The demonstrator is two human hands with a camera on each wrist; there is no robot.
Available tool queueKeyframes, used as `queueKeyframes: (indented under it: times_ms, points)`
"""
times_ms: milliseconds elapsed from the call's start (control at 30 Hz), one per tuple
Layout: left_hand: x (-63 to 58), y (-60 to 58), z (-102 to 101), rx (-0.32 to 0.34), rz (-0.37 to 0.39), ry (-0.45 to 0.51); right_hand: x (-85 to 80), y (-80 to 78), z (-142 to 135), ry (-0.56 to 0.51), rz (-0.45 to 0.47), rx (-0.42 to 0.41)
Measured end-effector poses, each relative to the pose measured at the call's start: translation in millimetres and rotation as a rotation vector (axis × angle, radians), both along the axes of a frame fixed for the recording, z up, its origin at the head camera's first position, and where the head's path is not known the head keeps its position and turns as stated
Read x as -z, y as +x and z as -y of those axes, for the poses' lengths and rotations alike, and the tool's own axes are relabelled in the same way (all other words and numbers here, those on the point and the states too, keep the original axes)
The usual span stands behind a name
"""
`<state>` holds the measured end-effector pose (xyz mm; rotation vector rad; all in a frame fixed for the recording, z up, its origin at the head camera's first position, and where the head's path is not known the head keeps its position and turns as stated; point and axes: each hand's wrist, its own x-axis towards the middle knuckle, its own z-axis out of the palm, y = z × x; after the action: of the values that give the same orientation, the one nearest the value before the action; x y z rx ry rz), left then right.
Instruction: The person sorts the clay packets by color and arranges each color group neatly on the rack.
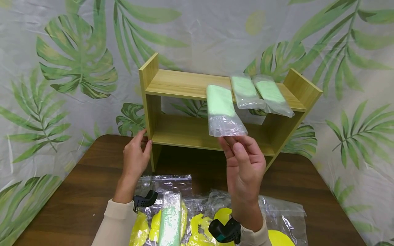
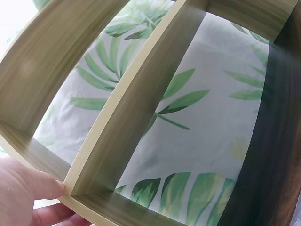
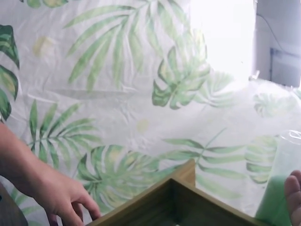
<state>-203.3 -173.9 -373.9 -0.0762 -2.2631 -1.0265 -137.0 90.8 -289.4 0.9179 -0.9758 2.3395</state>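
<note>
A small two-tier wooden shelf stands on the dark table. My left hand grips its left side panel at the middle board, thumb on the front edge; the left wrist view shows that thumb close up. My right hand pinches the clear lower end of a plastic packet with folded pale green contents. That packet is held up in front of the top board, overlapping it in the head view. Two similar packets, a middle one and a right one, lie on the top board, their clear ends over its front edge.
Clear plastic bags with yellow pieces lie along the near part of the table. Another pale green packet rests on them. A leaf-patterned cloth hangs behind the shelf.
</note>
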Motion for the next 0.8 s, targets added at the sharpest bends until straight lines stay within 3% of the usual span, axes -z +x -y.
queueKeyframes:
  times_ms: [367,567,800]
  points:
    - [0.3,-0.1,0,-0.005,0.008,0.009,0.6,-7.7,0,0.258,-0.268,-0.178]
    - [0.0,1.0,0,-0.003,0.008,0.005,5.3,-13.3,1,0.338,-0.326,-0.137]
    - [-0.5,0.4,-1,-0.006,0.011,0.006,7.2,-16.2,3,0.374,-0.303,-0.081]
